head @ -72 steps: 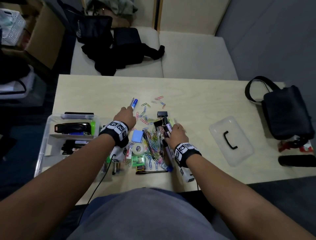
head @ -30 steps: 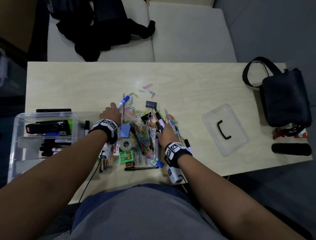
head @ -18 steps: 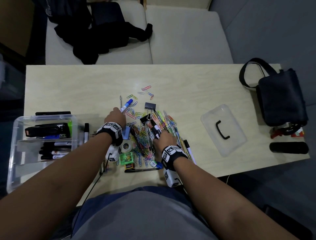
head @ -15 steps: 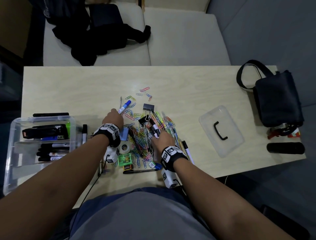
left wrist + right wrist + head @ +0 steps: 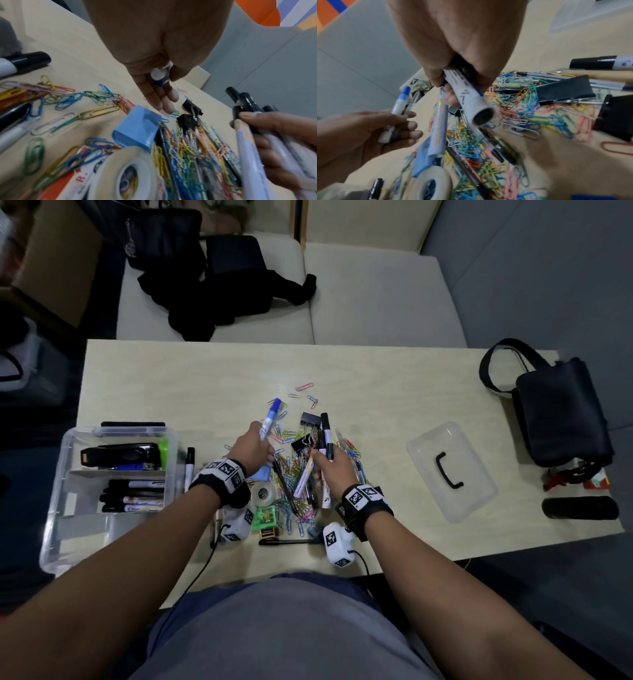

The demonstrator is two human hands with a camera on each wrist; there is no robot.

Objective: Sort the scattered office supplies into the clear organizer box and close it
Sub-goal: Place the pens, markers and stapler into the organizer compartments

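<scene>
My left hand [image 5: 251, 448] holds a blue-capped white marker [image 5: 270, 417] together with a thin clear pen, lifted over the pile; the marker's butt end [image 5: 158, 75] shows under the palm. My right hand [image 5: 334, 465] grips a bundle of black-capped white markers [image 5: 325, 436] and a pale pen [image 5: 438, 129]. Below both hands lies a heap of coloured paper clips [image 5: 294, 470] with black binder clips [image 5: 306, 436], a blue sticky-note pad [image 5: 137, 128] and a tape roll [image 5: 263, 494]. The clear organizer box [image 5: 68, 501] stands open at the left, with a stapler and markers inside.
The box's clear lid [image 5: 452, 470] with a black handle lies at the right. A black bag [image 5: 558, 412] and a dark cylinder [image 5: 579, 508] sit at the table's right end. A black marker [image 5: 189, 465] lies beside the box. A green sharpener [image 5: 265, 517] sits near the front edge.
Both hands have risen from the pile with their pens: the left lifted the blue-capped marker, the right raised its bundle of black-capped markers more upright.
</scene>
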